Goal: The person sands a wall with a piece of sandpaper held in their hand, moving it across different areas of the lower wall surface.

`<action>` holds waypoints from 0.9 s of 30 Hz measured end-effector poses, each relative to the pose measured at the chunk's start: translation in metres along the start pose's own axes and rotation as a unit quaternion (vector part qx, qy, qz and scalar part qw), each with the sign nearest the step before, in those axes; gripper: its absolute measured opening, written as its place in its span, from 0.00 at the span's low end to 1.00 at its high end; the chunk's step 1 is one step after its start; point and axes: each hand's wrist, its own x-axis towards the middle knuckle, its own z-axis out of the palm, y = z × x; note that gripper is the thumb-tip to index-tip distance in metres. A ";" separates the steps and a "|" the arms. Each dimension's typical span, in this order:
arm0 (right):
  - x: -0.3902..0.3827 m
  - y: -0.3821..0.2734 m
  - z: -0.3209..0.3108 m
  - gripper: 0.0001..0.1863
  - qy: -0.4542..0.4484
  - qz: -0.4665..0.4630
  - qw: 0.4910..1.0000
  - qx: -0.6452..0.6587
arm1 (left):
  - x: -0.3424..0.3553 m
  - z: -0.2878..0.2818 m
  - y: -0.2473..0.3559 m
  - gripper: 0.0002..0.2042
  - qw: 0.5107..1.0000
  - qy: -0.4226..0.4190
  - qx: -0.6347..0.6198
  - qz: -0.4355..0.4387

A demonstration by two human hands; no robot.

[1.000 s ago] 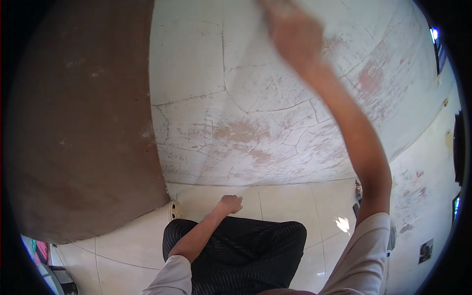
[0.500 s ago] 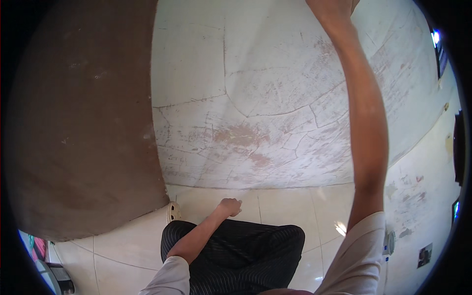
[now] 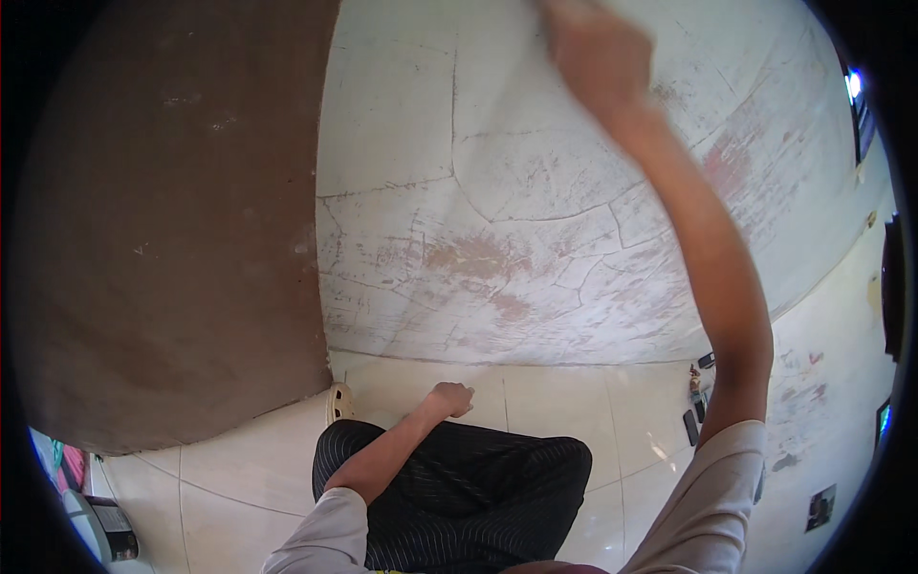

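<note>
"What does the wall [image 3: 564, 273] look like?"

"Upright, faintly greenish white, filling the upper middle of the view. Thin dark cracks branch across it; one runs straight down, then bends to the right."

"And its surface?"

"Scuffed and patchy, with brownish marks low down and a pinkish area toward the right. Near the blurred right hand [image 3: 604, 72], at the top edge, I can't tell whether anything touches it."

Right hand [image 3: 604, 67] blurred, cut off at top
</note>
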 end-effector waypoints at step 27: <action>-0.119 -0.078 0.001 0.17 -0.084 -0.024 0.984 0.155 | -0.002 -0.003 -0.005 0.19 1.000 0.001 0.010 -0.018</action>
